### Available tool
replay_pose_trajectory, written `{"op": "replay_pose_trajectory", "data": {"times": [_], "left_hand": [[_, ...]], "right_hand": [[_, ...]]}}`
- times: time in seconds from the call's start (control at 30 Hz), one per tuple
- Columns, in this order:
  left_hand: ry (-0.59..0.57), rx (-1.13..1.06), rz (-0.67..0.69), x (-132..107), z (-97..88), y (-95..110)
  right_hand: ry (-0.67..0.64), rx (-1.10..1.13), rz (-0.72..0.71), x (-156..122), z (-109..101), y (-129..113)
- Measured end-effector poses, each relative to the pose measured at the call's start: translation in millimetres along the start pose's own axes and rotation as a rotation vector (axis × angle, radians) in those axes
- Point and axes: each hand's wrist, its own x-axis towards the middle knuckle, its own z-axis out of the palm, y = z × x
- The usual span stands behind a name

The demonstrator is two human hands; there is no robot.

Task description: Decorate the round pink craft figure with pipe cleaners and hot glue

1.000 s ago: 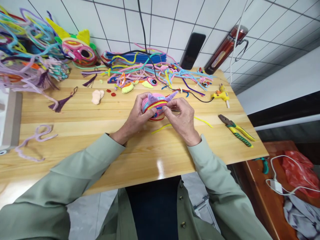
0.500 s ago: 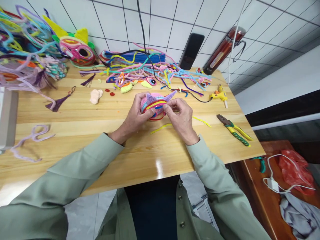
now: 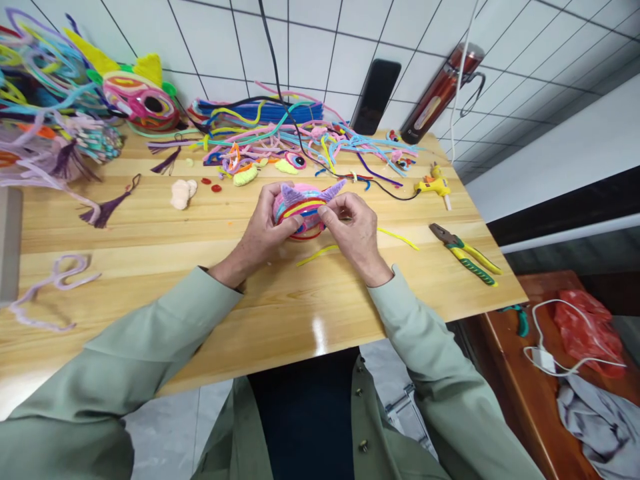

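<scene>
A small pink pipe-cleaner mask (image 3: 303, 207) with purple ears and yellow, red and blue stripes sits between both hands over the wooden table (image 3: 200, 267). My left hand (image 3: 260, 233) wraps around its left side, fingers curled on it. My right hand (image 3: 353, 230) pinches its right edge with thumb and forefinger. A yellow pipe cleaner (image 3: 395, 239) runs out from under my right hand across the table.
A tangle of coloured pipe cleaners (image 3: 280, 137) covers the table's back. A finished mask (image 3: 140, 97) stands back left. A yellow glue gun (image 3: 434, 187) and green-yellow pliers (image 3: 465, 253) lie right. A purple tassel (image 3: 103, 210) and a lilac pipe cleaner (image 3: 50, 287) lie left.
Both hands stay on the small mask; the fingers of my right hand have shifted slightly along its right edge. The view has drifted a little to the right.
</scene>
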Motion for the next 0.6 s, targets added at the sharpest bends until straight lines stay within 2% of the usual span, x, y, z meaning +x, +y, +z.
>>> {"op": "replay_pose_trajectory", "data": {"times": [0.4,0.6], "left_hand": [[0.009,0.064,-0.003,-4,3.3,3],[0.115,0.21,0.081,-8,12.7,4]], "right_hand": [[-0.004,-0.052,0.049,-1,2,-4],[0.005,-0.033,0.056,-1,0,-7]]}}
